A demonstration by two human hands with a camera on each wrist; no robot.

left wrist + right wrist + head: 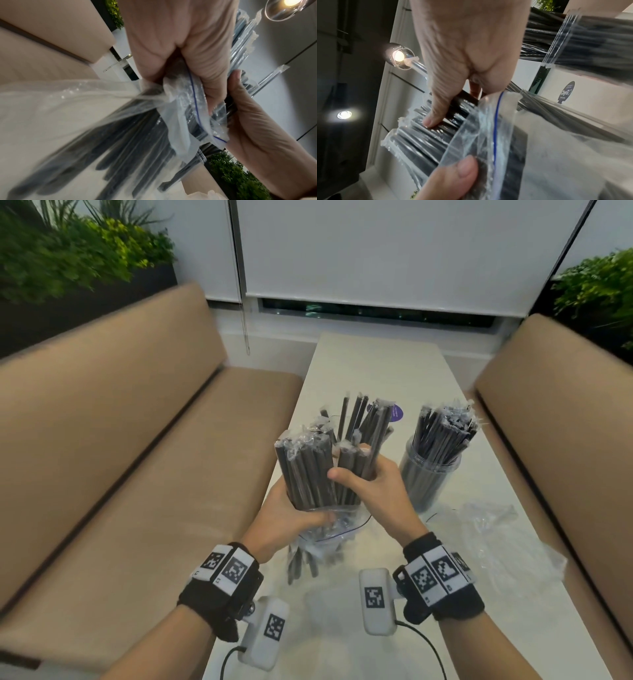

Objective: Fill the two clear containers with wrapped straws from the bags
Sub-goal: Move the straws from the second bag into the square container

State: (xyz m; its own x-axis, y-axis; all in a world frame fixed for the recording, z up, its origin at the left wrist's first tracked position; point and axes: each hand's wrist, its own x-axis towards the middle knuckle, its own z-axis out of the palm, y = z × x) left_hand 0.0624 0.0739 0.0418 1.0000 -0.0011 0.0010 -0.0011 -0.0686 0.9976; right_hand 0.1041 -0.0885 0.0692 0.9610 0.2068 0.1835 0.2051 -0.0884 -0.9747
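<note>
My left hand [305,517] grips a clear zip bag [329,530] by its open mouth, above the white table [376,361]. A thick bundle of black wrapped straws [306,474] sticks up out of that bag. My right hand [352,470] curls round part of the bundle, thumb across the front. A clear container [428,477] packed with straws stands to the right. Behind my hands more straws [363,419] fan upward; what holds them is hidden. The left wrist view shows the left hand [188,54] bunching the bag [180,108]. The right wrist view shows the right hand [462,54] on the straws [423,142].
An empty crumpled plastic bag [496,530] lies on the table right of my right wrist. Tan bench seats [137,457] flank the narrow table on both sides. A purple round sticker [397,412] sits on the tabletop behind the straws.
</note>
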